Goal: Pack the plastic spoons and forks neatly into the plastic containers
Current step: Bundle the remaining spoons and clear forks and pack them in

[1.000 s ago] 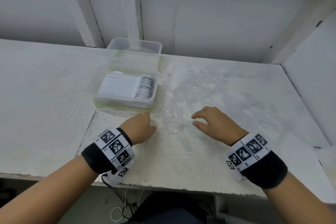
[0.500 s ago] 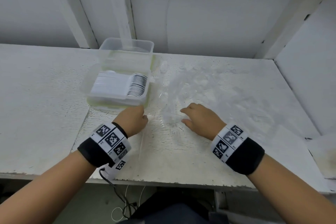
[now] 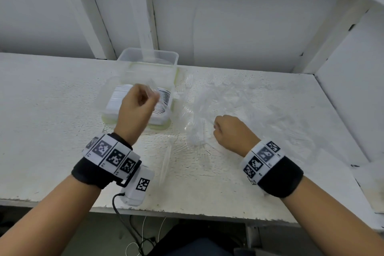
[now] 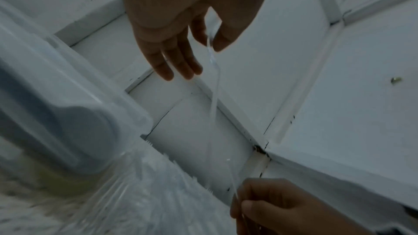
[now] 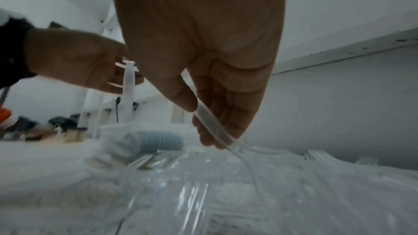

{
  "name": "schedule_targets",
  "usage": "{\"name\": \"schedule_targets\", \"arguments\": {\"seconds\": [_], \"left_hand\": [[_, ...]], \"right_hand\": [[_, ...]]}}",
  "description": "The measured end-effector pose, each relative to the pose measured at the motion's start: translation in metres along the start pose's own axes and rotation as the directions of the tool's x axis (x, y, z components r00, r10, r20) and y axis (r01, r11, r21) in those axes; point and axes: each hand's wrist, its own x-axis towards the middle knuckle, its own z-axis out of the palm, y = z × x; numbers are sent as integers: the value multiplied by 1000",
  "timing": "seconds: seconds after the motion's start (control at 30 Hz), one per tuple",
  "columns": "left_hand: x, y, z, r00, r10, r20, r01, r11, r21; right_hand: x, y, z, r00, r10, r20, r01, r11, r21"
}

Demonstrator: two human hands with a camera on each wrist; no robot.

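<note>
**One container stacked, loose cutlery left to pack**

You work at a rough white-painted bench (image 3: 52,110) set against white walls and posts. The front container (image 3: 108,108) already holds a neat row of white cutlery; the clear container (image 3: 148,57) behind looks empty. A heap of clear forks and spoons (image 3: 224,102) is spread on the bench to its right, so I judge most packing remains. Your left hand (image 3: 135,110) hovers over the front container, pinching one clear utensil (image 4: 213,85) between thumb and forefinger. Your right hand (image 3: 230,133), beside the heap, pinches a clear handle (image 5: 211,122).
</note>
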Motion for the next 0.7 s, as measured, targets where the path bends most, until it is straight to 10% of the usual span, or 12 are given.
{"name": "schedule_targets", "arguments": {"seconds": [0.23,0.47,0.7], "left_hand": [[1,14,8,998,-52,33,58,978,-200],[-8,2,14,982,-102,161,130,976,-177],[-18,-6,15,990,48,134,-70,984,162]], "right_hand": [[-26,13,-35,928,103,-359,109,845,524],[-49,19,-48,982,157,-109,72,226,971],[-60,32,-7,902,424,-83,-99,389,916]]}}
